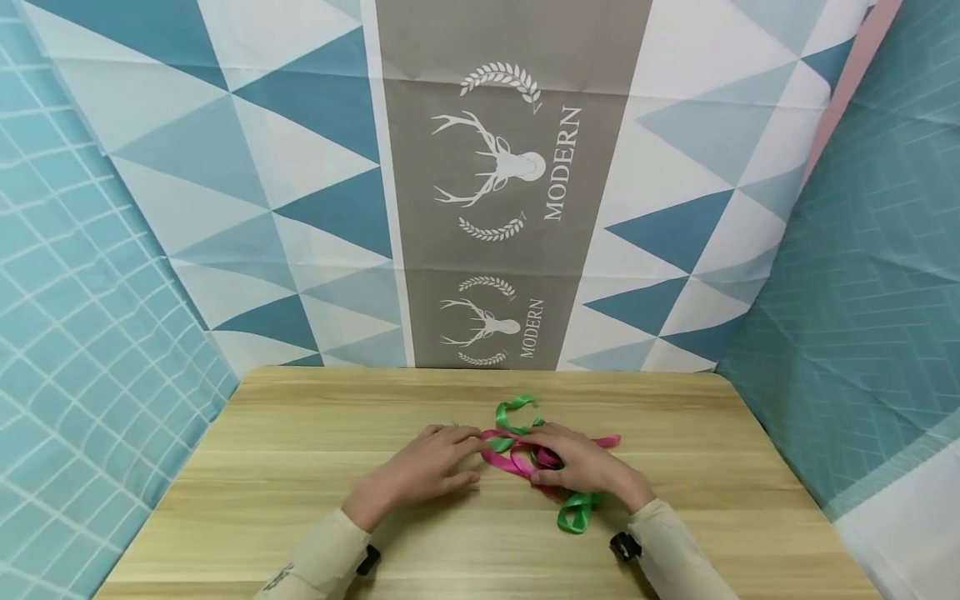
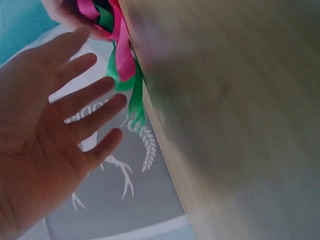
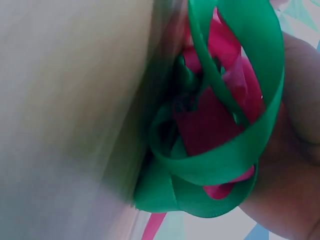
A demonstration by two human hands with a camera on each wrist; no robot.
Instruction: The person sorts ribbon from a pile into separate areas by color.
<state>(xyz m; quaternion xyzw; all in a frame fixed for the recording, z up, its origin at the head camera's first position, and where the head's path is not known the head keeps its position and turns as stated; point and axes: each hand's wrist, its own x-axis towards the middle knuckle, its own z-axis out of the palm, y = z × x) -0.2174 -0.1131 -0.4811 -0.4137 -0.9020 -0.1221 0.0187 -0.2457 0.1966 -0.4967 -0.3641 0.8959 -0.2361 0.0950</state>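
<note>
A tangle of pink ribbon (image 1: 501, 460) and green ribbon (image 1: 576, 514) lies on the wooden table. My right hand (image 1: 581, 461) covers the middle of it, fingers and thumb curved round the bunched ribbons. In the right wrist view, wide green loops wrap around crumpled pink ribbon against the palm; the fingertips are mostly hidden there. My left hand (image 1: 427, 465) is to the left of the tangle, its fingers extended and spread. Its fingertips come close to a pink loop; the left wrist view shows nothing in its palm.
The light wooden table (image 1: 315, 467) ends at a patterned cloth backdrop (image 1: 495, 208) with deer heads and triangles. Blue-green cloths hang on both sides. A green ribbon end curls toward the table's back edge. A small black device sits at each wrist.
</note>
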